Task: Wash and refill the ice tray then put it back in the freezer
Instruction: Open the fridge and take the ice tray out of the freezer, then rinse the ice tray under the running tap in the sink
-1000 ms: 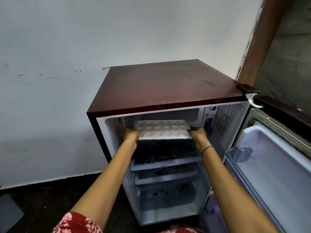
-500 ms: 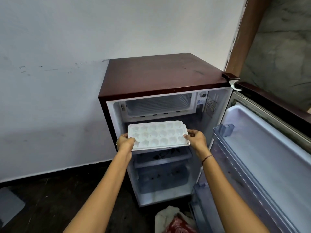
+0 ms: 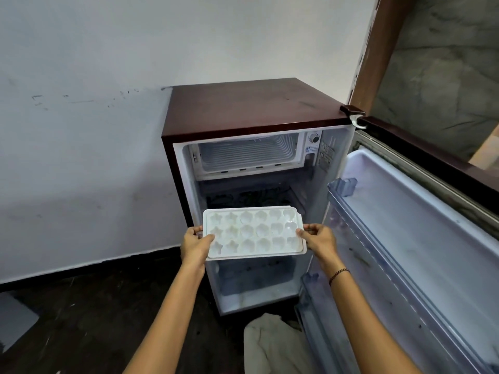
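**Item: ice tray** (image 3: 253,234). White plastic, three rows of star, round and heart-shaped moulds. I cannot tell whether the moulds hold ice or water.

**Location:** held in the air just in front of the open fridge (image 3: 243,106), below the freezer compartment (image 3: 248,155) and touching neither.

**Hold:** the left hand (image 3: 195,245) grips the left short end, thumb on the rim. The right hand (image 3: 320,240) pinches the right short end, its fingers (image 3: 310,228) curled on the edge. The tray lies nearly level, its near edge a little lower.

**Step, as judged:** carrying the tray off for washing; wash, refill and return are not yet done.

**Handling notes:**
- Keep both ends at one height; thin plastic probably flexes, so do not twist it.
- Draw it straight towards the body, clear of the door (image 3: 421,211) standing open on the right.
- Mind the pale cloth (image 3: 270,344) on the floor, near the fridge's foot, when stepping back.
- A firmer right grip, fingers under the rim, should steady the turn away.
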Available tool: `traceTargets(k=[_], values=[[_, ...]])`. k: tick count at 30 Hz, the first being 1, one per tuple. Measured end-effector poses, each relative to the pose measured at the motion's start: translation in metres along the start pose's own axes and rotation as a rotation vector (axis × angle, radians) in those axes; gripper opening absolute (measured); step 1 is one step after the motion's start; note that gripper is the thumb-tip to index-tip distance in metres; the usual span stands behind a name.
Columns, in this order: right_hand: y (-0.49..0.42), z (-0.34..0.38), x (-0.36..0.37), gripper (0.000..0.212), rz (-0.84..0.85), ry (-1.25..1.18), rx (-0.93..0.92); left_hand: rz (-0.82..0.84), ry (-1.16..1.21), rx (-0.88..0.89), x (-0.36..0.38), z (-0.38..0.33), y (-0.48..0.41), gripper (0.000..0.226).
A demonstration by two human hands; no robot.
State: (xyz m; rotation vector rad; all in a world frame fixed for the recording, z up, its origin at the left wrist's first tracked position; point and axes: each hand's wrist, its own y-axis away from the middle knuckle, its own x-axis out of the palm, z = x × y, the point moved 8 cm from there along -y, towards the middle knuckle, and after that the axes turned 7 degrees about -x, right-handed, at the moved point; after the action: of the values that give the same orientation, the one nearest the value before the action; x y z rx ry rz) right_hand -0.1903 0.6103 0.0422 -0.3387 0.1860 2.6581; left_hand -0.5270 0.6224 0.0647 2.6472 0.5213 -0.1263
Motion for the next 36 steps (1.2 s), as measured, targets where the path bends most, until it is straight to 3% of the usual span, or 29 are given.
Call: traceTargets(k=[27,36], values=[[0.307,-0.139,-0.169,0.019,-0.162,-0.042,0.136,0.182,-0.259,-0.001,-0.044,0.166,0.242,0.027],[0.412,-0.179,-0.266,0.015,-0.397,-0.083,0.247,0.398,-0.365,0.012,0.018,0.208,0.322,0.024]])
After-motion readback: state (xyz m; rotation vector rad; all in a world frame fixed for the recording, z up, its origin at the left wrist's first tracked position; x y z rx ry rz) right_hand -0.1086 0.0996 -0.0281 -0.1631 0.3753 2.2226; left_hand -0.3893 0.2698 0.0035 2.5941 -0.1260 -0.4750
